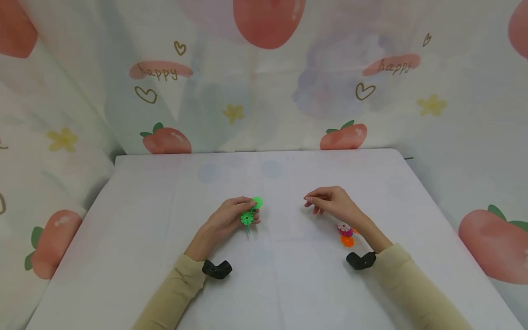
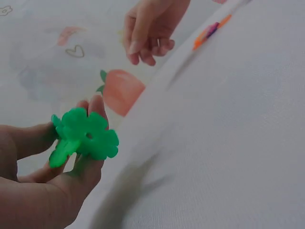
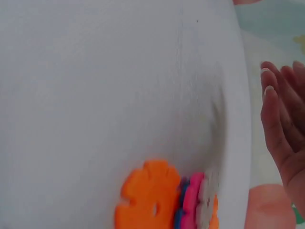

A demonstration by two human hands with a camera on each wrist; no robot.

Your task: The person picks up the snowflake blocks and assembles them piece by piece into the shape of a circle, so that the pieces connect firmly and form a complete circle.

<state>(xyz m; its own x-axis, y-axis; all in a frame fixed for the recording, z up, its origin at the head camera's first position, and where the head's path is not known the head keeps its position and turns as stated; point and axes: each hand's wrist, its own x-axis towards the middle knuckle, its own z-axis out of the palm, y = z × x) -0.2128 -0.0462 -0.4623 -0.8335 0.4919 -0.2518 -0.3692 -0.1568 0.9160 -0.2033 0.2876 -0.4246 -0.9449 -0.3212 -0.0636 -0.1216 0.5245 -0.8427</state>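
Observation:
My left hand [image 1: 224,219] pinches a small cluster of green flower-shaped plastic discs [image 2: 88,136] between thumb and fingers, raised over the tabletop in the left wrist view. The discs are interlocked at angles, and the facing one has a round hole in its middle. Over the right part of the table, my right hand [image 1: 336,201] hovers with loosely bent fingers and nothing between them. Below its wrist lies a group of similar discs: an orange disc [image 3: 147,198], a pink disc [image 3: 192,198] and a white disc [image 3: 208,198], with a dark blue one partly hidden among them.
A white-covered table [image 1: 264,284] spreads under both hands. Its far edge meets a printed cloth backdrop [image 1: 264,91] with fruit, hearts and lettering, which also hangs at both sides. A black curved device [image 1: 217,269] sits at the left wrist, another black device [image 1: 360,261] at the right.

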